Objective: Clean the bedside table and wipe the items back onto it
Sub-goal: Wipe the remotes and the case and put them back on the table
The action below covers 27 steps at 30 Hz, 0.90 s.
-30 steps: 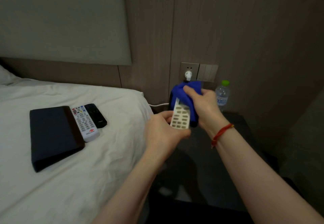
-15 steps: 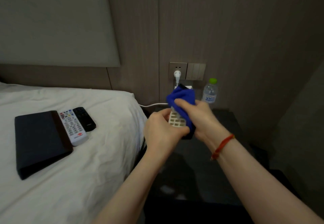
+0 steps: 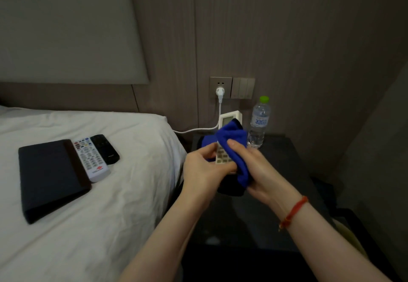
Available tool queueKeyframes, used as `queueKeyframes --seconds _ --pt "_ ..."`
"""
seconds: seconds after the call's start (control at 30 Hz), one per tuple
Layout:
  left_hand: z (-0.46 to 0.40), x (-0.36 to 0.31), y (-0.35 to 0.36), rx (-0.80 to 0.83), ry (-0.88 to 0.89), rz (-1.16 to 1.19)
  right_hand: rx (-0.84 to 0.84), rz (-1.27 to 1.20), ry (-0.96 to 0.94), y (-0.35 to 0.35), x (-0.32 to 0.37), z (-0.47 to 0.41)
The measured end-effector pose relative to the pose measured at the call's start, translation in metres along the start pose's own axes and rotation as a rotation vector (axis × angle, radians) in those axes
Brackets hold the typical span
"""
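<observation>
My left hand grips the lower end of a white air-conditioner remote, held upright above the dark bedside table. My right hand presses a blue cloth around the remote's middle, hiding most of its keypad. The remote's screen end sticks out above the cloth. A water bottle with a green cap stands at the back of the table.
On the white bed to the left lie a dark folder, a white TV remote and a black remote. A white plug sits in the wall socket, its cable running toward the bed.
The cloth in my right hand has slid down the remote, uncovering its screen end. Both hands have dropped slightly lower over the table.
</observation>
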<state>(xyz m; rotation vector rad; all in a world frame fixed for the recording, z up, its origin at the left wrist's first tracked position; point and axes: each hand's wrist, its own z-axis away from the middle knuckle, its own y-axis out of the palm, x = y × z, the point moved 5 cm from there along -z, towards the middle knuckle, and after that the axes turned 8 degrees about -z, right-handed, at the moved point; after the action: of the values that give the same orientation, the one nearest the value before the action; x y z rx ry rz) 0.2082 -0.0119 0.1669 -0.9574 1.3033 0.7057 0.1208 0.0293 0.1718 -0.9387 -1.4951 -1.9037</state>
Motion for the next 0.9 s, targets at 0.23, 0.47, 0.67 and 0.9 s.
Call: queueKeyframes --seconds 0.23,0.47,0.67,0.9 --pt "-0.015 -0.008 -0.008 -0.01 -0.126 -0.098 -0.223 0.519 -0.269 -0.025 0.006 -0.001" --pt "-0.031 -0.041 -0.003 0.008 -0.047 -0.152 -0.165 0.966 -0.392 -0.01 0.005 0.007" --pt "-0.031 -0.03 -0.007 -0.045 -0.173 0.229 -0.226 1.082 -0.431 -0.007 0.005 0.017" --pt "-0.031 -0.015 0.001 0.037 -0.272 0.539 -0.258 1.346 -0.568 -0.007 0.005 0.036"
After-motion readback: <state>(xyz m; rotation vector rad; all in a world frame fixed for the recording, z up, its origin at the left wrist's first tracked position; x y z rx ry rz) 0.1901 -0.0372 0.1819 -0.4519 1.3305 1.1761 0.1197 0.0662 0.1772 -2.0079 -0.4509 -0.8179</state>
